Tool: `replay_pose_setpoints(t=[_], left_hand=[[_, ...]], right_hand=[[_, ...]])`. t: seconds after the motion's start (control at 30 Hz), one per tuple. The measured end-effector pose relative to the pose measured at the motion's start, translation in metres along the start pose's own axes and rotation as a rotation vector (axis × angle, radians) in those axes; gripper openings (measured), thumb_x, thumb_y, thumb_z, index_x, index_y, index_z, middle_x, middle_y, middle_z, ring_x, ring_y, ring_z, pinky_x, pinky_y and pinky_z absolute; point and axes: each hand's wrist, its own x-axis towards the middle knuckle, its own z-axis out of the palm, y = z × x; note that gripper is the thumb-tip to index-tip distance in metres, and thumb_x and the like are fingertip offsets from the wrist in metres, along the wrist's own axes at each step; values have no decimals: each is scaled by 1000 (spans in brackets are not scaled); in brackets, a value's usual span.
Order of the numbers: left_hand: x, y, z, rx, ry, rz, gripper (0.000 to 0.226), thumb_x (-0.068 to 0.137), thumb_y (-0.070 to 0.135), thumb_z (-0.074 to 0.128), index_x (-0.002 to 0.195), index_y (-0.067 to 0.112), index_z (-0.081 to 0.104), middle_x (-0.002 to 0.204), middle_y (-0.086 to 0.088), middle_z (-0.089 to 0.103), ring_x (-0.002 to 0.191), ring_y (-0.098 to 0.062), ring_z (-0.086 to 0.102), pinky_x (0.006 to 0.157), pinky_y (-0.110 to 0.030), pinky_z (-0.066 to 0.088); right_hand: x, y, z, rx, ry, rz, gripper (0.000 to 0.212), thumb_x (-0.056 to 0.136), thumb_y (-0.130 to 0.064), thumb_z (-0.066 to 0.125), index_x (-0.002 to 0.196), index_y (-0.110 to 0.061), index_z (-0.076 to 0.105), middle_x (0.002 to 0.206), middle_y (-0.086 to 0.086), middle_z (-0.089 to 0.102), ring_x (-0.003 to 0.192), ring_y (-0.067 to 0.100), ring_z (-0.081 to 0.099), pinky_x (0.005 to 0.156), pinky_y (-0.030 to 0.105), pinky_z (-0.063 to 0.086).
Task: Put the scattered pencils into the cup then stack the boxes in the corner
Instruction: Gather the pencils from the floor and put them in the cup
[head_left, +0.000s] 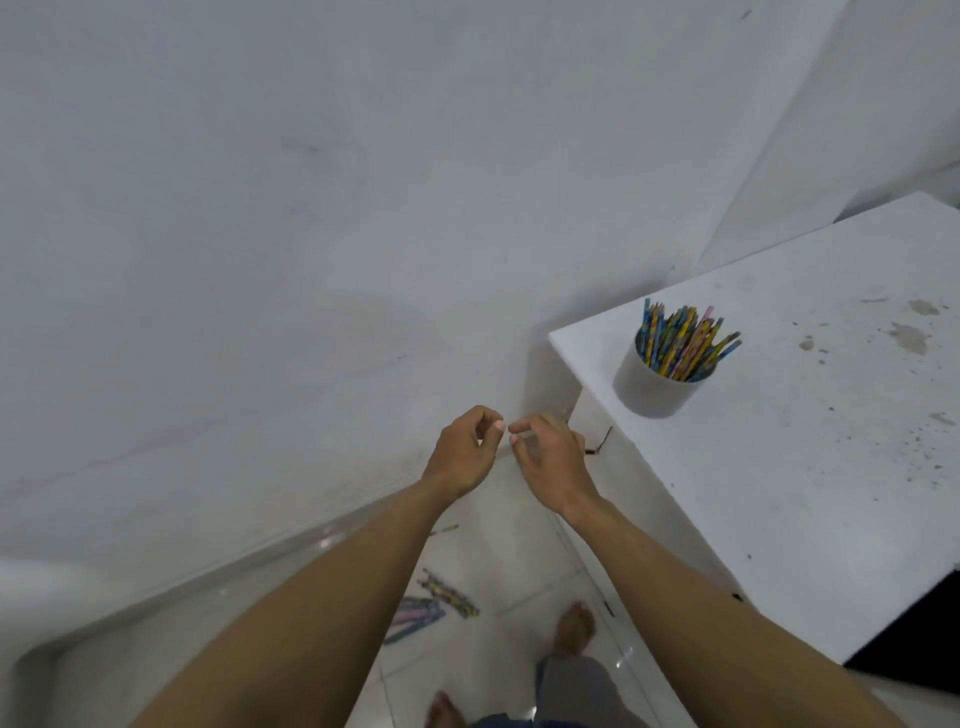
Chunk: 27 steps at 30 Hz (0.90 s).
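Observation:
A white cup (657, 387) stands near the left corner of the white table (810, 457), filled with several colourful pencils (680, 340). More pencils (434, 608) lie scattered on the tiled floor below my arms, and one single pencil (444, 530) lies a little further off. My left hand (465, 452) and my right hand (550, 457) hover side by side in front of the wall, left of the table. Both have loosely curled fingers and hold nothing. No boxes are in view.
A pale wall (311, 208) fills the upper left and meets the floor along a skirting line (234, 566). The table top is stained with dark specks. My bare feet (574, 626) stand on the tiles beside the table edge. A small dark twig-like bit (600, 444) hangs by the table side.

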Motion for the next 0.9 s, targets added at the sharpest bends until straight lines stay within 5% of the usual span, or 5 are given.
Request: replay_pose_setpoints(t=[0.2,0.6,0.77,0.9], left_hand=[[-64,-55,-10,28,-60,-125,13,96,28,51,89,21,59,83,6,62,79,-13,55,67,-19,40],[-117,-139,8,58,5,-418,17,95,28,52,99,15,62,93,1,63,87,-15,55,76,-25,40],[-134,-193,30,81,-50,-490,14,96,24,51,100,12,59,88,4,59,87,-18,57,64,-16,34],[-132,-260,47,147,-117,-471,23,96,29,52,108,11,60,106,-4,66,98,-21,62,80,-30,48]], right_hand=[[-51,-8,54,-1,-212,37,21,98,-29,50,113,-22,63,117,-4,57,115,18,51,97,32,32],[-83,30,133,-130,-607,71,32,99,-30,48,128,-20,54,134,2,47,124,23,45,100,36,33],[-103,50,175,-137,-687,84,43,98,-30,49,139,-19,45,138,6,44,124,26,45,102,40,37],[-103,83,229,-143,-675,159,53,96,-34,51,145,-21,36,143,6,37,126,27,41,101,40,35]])
